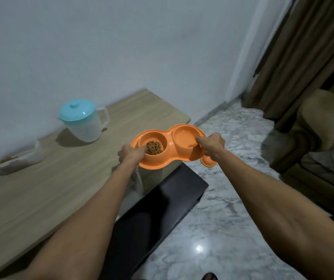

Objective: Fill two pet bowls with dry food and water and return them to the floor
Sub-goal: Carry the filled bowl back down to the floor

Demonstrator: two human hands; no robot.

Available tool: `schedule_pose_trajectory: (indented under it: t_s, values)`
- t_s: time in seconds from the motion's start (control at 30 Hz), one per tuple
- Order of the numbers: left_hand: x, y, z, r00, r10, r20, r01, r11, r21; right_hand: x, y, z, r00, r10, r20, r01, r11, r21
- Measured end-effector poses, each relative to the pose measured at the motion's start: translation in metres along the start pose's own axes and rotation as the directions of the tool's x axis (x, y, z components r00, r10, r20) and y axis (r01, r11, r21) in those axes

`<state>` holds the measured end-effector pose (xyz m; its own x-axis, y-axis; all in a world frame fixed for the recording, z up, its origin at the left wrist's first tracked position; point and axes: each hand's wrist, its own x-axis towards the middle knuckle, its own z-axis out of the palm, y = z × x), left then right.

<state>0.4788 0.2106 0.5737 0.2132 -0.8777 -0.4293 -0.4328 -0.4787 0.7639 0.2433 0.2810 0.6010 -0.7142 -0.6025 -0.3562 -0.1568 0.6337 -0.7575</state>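
An orange double pet bowl (179, 156) hangs in the air past the right end of the wooden table, over the marble floor. Its left well holds brown dry food (154, 147); its right well (184, 138) looks wet, though water is hard to make out. My left hand (130, 153) grips the left rim with the thumb inside the food well. My right hand (211, 144) grips the right rim. The bowl is roughly level.
On the wooden table (51, 188) stand a clear pitcher with a blue lid (83, 120) and a clear food container (18, 160) at the left. A black stool or box (162, 209) sits below. Marble floor (222, 229), a sofa (313, 148) and curtains (303, 47) lie right.
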Motion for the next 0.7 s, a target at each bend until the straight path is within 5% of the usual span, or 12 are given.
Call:
schedule_pose_trajectory:
  t_s: [0.37, 0.7]
  values:
    - [-0.08, 0.086, 0.191, 0.991, 0.081, 0.106, -0.079, 0.997, -0.025, 0.122, 0.058, -0.177, 0.996, 0.052, -0.079, -0.049, 0.998, 0.036]
    - [-0.052, 0.143, 0.316, 0.982, 0.049, 0.181, -0.043, 0.998, -0.038, 0.242, 0.074, -0.231, 0.99, 0.092, -0.111, -0.088, 0.995, 0.047]
